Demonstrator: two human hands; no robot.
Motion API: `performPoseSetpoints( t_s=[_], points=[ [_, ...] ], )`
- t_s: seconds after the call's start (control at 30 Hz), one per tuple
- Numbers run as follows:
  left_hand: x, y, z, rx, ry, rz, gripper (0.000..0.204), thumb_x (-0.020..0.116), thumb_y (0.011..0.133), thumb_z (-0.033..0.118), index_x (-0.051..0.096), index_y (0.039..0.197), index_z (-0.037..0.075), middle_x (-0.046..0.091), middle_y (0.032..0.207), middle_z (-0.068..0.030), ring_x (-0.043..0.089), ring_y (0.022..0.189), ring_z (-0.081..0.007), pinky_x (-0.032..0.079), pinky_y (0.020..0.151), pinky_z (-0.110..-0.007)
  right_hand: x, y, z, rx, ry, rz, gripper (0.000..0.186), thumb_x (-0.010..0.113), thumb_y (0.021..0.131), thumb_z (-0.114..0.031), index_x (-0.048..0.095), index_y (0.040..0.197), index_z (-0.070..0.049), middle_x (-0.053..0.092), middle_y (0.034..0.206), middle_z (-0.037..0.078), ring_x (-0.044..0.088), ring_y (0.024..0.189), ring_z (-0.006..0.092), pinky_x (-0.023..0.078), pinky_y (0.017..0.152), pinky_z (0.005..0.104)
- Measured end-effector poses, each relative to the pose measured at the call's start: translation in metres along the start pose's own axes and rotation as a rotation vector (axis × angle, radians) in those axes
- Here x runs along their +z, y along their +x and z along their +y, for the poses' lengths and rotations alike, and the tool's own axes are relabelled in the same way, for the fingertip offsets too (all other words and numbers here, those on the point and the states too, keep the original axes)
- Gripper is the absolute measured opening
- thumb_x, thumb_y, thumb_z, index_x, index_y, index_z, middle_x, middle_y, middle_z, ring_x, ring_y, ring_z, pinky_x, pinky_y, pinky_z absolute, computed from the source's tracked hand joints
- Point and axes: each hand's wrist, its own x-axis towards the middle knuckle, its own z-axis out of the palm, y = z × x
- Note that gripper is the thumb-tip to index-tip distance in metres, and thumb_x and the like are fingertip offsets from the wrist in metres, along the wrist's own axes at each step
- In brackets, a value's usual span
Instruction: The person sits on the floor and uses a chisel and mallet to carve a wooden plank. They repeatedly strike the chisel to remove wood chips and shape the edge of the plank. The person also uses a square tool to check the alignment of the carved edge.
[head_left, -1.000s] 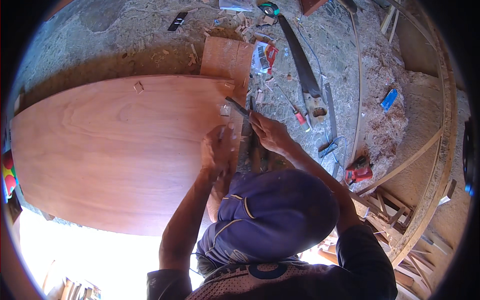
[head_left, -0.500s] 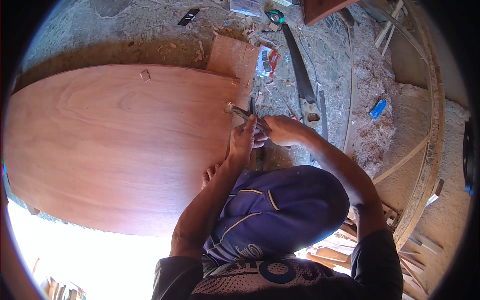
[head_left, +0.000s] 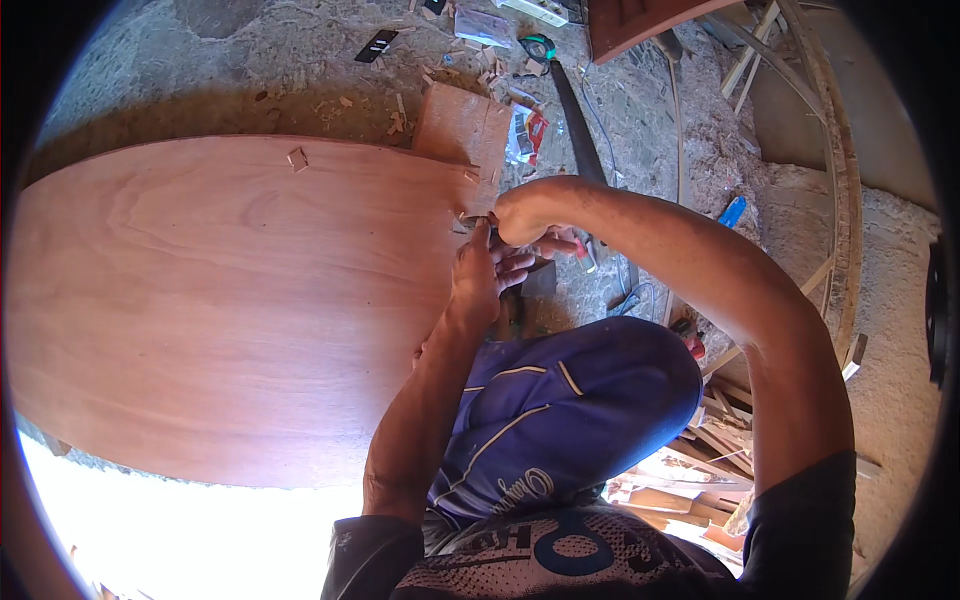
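1. This is a woodworking workshop — a rough one, littered with scraps.
2. A broad reddish-brown wooden panel (head_left: 220, 300) with a curved edge fills the left side.
3. Past it, the worn grey floor (head_left: 300, 60) carries a dark saw blade (head_left: 574, 120), a green-and-black tape measure (head_left: 537, 46) and scattered wood chips (head_left: 396, 124).
4. Farther right lies a bank of pale shavings (head_left: 708, 185) (thickly strewn) — and, nearer the person, jumbled timber strips (head_left: 725, 440).
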Motion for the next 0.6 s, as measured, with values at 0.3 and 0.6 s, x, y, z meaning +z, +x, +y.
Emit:
performPoseSetpoints(
  t_s=[0.3, 0.6],
  points=[
    [-0.37, -0.249, 0.071, 1.247, 1.149, 1.877, 0.06, 0.06, 0.102, 0.016, 0.033, 0.152, -0.001, 0.047, 0.144, -0.0224, 0.054, 0.125, -0.0334, 0.056, 0.098, -0.047, 0.056, 0.026, 0.048, -0.065, 0.681, 0.027, 0.04, 0.049, 0.1, -0.03, 0.053, 0.071, -0.003, 0.053, 0.059, 0.012, 0.052, 0.043, 0.0282, 0.046, 0.041, 0.0474],
    [-0.103, 0.003, 0.131, 0.868, 1.923, 0.743, 0.063, 0.043, 0.103, 0.049, 0.04, 0.155, 0.014, 0.025, 0.168, -0.0082, 0.012, 0.157, -0.027, 0.004, 0.127, -0.047, 0.052, 0.0, 0.002, 0.034, -0.352, 0.451, 0.039, 0.055, 0.091, -0.02, 0.071, 0.121, -0.002, 0.073, 0.114, 0.02, 0.07, 0.106, 0.038, 0.057, 0.085, 0.0499]
  ],
)
